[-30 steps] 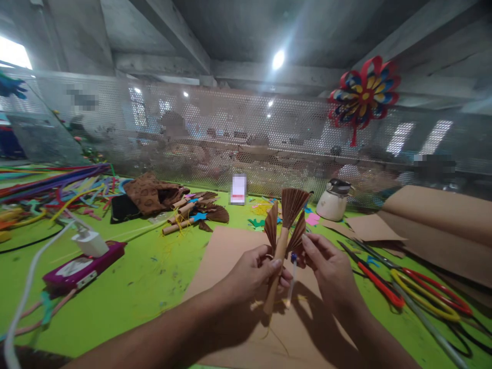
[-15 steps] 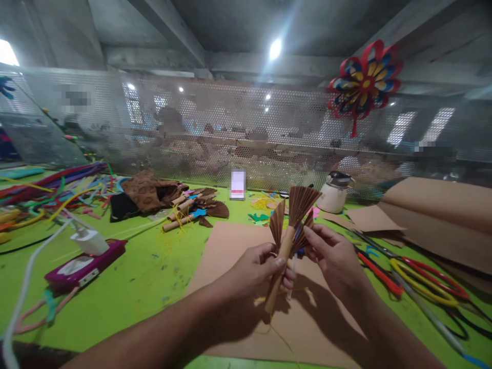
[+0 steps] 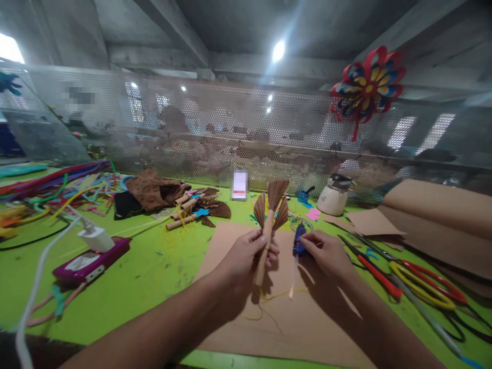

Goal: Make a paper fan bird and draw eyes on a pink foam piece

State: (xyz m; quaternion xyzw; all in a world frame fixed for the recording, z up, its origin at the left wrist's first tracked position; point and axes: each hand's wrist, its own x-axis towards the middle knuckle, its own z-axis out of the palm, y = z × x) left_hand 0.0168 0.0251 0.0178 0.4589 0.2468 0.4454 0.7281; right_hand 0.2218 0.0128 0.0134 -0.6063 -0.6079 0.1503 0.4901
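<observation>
My left hand (image 3: pixel 251 256) is closed round a rolled brown paper tube (image 3: pixel 264 248). Three pleated brown paper fans (image 3: pixel 277 193) spread from the upper end of the tube, which leans a little. Yellow string (image 3: pixel 265 307) trails below it on a brown paper sheet (image 3: pixel 230 328). To the right, a blue glue gun (image 3: pixel 299 240) with a pale glue stick in its back end lies over the sheet. My right hand (image 3: pixel 326 253) has its thumb and bent fingers pinched at the side of the glue gun; its handle is partly hidden.
Several similar fan-topped tubes (image 3: pixel 182 220) lie back left beside a brown cloth (image 3: pixel 149 192). A purple power strip (image 3: pixel 92 261) with a white plug (image 3: pixel 96 239) sits at left. Scissors (image 3: pixel 423 282) and a red-handled tool (image 3: pixel 380 277) are at right, near a white pot (image 3: pixel 333 197).
My left hand has moved the fan-topped tube left, uncovering the blue glue gun. My right hand has left the fans and come down to the glue gun's side.
</observation>
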